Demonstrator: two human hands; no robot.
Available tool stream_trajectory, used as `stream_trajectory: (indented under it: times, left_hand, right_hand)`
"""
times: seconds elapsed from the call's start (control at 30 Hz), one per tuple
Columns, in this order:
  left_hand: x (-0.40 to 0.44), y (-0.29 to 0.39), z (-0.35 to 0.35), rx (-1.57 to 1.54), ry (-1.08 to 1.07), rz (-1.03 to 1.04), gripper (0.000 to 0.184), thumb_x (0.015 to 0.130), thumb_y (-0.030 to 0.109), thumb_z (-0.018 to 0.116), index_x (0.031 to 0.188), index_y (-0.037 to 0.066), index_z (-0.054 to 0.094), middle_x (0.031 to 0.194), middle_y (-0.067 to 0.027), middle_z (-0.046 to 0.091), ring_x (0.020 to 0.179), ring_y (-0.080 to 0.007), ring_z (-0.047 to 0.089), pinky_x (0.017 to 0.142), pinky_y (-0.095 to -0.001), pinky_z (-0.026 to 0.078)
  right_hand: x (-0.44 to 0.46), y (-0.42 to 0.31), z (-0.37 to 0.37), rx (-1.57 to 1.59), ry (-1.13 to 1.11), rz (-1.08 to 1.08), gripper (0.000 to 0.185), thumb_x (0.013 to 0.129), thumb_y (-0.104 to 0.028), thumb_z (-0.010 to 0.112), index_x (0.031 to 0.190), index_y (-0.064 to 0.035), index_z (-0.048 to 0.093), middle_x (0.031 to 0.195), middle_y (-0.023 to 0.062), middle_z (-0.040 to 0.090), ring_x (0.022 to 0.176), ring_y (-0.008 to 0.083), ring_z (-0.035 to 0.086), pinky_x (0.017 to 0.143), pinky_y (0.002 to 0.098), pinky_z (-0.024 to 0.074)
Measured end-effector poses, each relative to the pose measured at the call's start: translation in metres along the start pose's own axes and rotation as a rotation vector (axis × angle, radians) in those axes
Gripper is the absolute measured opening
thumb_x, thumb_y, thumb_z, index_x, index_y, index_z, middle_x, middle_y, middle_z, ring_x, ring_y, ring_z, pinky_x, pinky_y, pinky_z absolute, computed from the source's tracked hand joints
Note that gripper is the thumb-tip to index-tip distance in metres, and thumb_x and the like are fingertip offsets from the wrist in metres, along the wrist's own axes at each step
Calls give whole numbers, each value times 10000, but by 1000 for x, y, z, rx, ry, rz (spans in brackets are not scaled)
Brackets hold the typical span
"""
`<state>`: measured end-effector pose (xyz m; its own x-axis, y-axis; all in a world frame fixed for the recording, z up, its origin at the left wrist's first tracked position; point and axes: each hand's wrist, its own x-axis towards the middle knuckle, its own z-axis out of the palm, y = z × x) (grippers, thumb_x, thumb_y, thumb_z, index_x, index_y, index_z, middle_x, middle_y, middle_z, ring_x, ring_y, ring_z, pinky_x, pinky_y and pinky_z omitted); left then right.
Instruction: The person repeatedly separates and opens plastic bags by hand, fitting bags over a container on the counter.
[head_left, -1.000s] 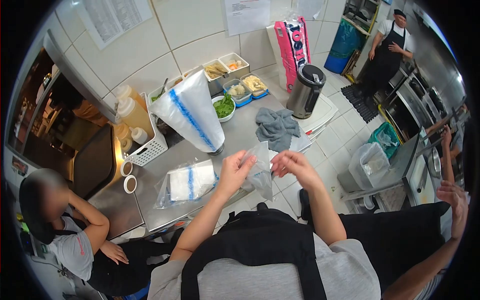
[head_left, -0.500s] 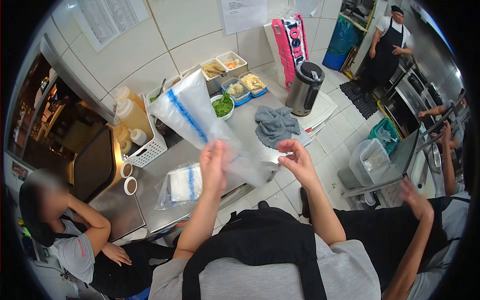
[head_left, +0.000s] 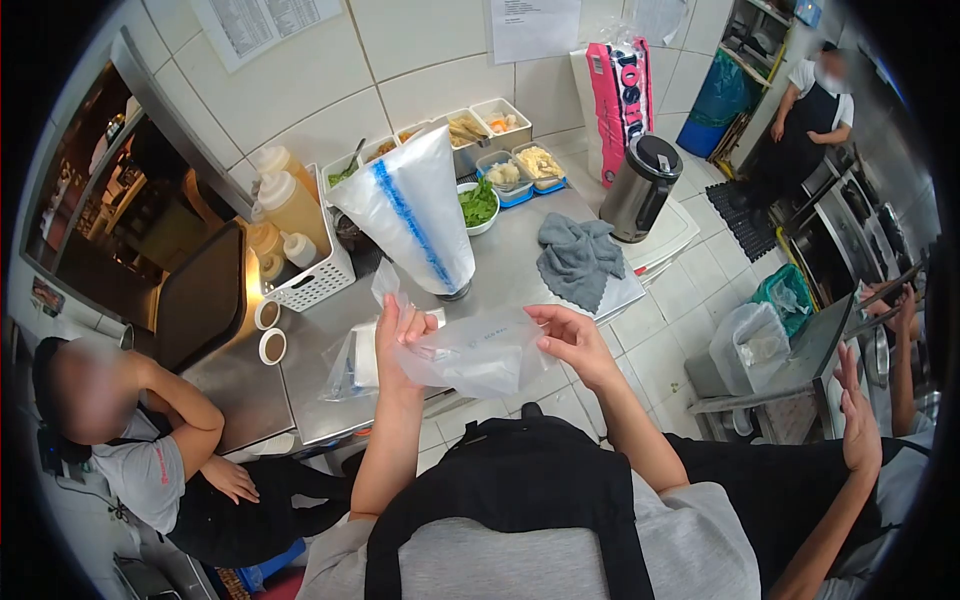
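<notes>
Between my hands a thin, clear plastic bag (head_left: pixel 475 358) with small blue print is stretched out. My left hand (head_left: pixel 398 350) grips its left end, fingers wrapped in the film. The thumb and fingers of my right hand (head_left: pixel 575 342) pinch its right edge. Just beyond stands a whitish, cone-shaped plastic bag (head_left: pixel 412 212) with a blue stripe, apart from my fingers; what supports its lower edge is mostly hidden. Partly behind my left wrist lies a clear packet (head_left: pixel 350 362) with white contents on the steel counter (head_left: pixel 312 400).
A white basket (head_left: pixel 318 283) of sauce bottles, two brown-filled cups (head_left: pixel 271 346), food containers (head_left: pixel 540 165), a bowl of green leaves (head_left: pixel 479 206), a grey cloth (head_left: pixel 578 262) and a steel flask (head_left: pixel 640 190) stand around. People are at left (head_left: pixel 150 440), right (head_left: pixel 858 420) and back right (head_left: pixel 812 115).
The striped bag has left my left hand and now stands on the counter. The clear bag is spread between both hands, and my right hand has closed on its edge.
</notes>
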<state>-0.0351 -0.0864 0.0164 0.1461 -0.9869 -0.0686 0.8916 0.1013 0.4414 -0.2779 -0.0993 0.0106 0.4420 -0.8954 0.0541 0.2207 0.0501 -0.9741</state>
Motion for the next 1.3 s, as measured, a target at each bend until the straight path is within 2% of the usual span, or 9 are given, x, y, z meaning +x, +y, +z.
stream_trajectory:
  times: [0.23, 0.33, 0.47, 0.53, 0.67, 0.87, 0.9, 1.1, 1.3]
  left_hand:
    - [-4, -12, -30, -28, 119, -78, 182, 909, 285, 502, 818, 130, 472, 472, 65, 273, 462, -64, 355, 733, -288, 451]
    - [-3, -9, -43, -58, -100, -184, 145, 908, 270, 502, 888, 127, 494, 603, 38, 456, 625, -76, 480, 783, -290, 416]
    - [-10, 9, -15, 758, 189, 313, 340, 868, 187, 546, 1166, 57, 448, 1158, -67, 524, 1055, -181, 493, 882, -328, 393]
    - [-23, 20, 16, 1233, -75, 649, 359, 795, 130, 610, 1120, 41, 487, 1139, -98, 528, 1076, -199, 487, 921, -344, 356]
    - [-44, 5, 82, 1673, -823, 528, 357, 688, 78, 649, 1028, 38, 548, 1081, -108, 552, 1026, -282, 506, 892, -370, 374]
    - [-24, -12, 54, 1693, -627, 198, 180, 689, 57, 636, 864, 28, 606, 845, -127, 614, 808, -274, 584, 696, -352, 455]
    - [-24, -15, 54, 1606, -564, 255, 102, 707, 1, 613, 808, -4, 624, 733, -90, 629, 692, -185, 609, 634, -299, 461]
    - [-15, 0, 43, 1203, -351, -36, 72, 758, -18, 575, 823, -21, 605, 759, -76, 646, 673, -108, 615, 626, -234, 478]
    - [-19, -1, 36, 1004, -302, -113, 87, 779, -22, 560, 864, -23, 582, 772, -68, 638, 682, -89, 606, 623, -207, 475]
  right_hand:
    - [7, 13, -7, -156, 4, 142, 181, 805, -104, 618, 930, 27, 613, 765, 14, 608, 678, 66, 535, 645, 213, 427]
    - [6, 17, -12, -142, 46, 147, 107, 794, -94, 628, 813, 11, 622, 689, 3, 593, 622, 59, 519, 593, 210, 414]
    - [2, 4, -13, -96, 104, 177, 113, 778, -94, 647, 720, -17, 588, 650, -8, 564, 589, 56, 511, 561, 204, 408]
    - [1, -4, -10, -103, 72, 204, 122, 776, -98, 649, 714, -24, 575, 644, -12, 555, 586, 53, 509, 544, 200, 403]
    - [3, -21, 4, -108, -52, 270, 136, 764, -99, 659, 717, -36, 548, 637, -20, 535, 573, 50, 504, 503, 194, 398]
    - [0, -56, -5, -582, -205, 80, 144, 752, -81, 675, 743, -12, 549, 647, -19, 535, 582, 47, 504, 533, 202, 415]
    - [-2, -60, -5, -577, -195, 80, 144, 752, -81, 675, 743, -12, 549, 647, -19, 535, 582, 47, 504, 533, 202, 415]
    - [-4, -57, -24, -605, -79, 87, 248, 729, -120, 680, 941, -13, 606, 683, 55, 593, 626, 157, 568, 585, 292, 454]
    - [-2, -58, 1, -680, -51, -281, 371, 711, -149, 696, 1045, -25, 594, 836, 105, 608, 778, 233, 583, 743, 315, 447]
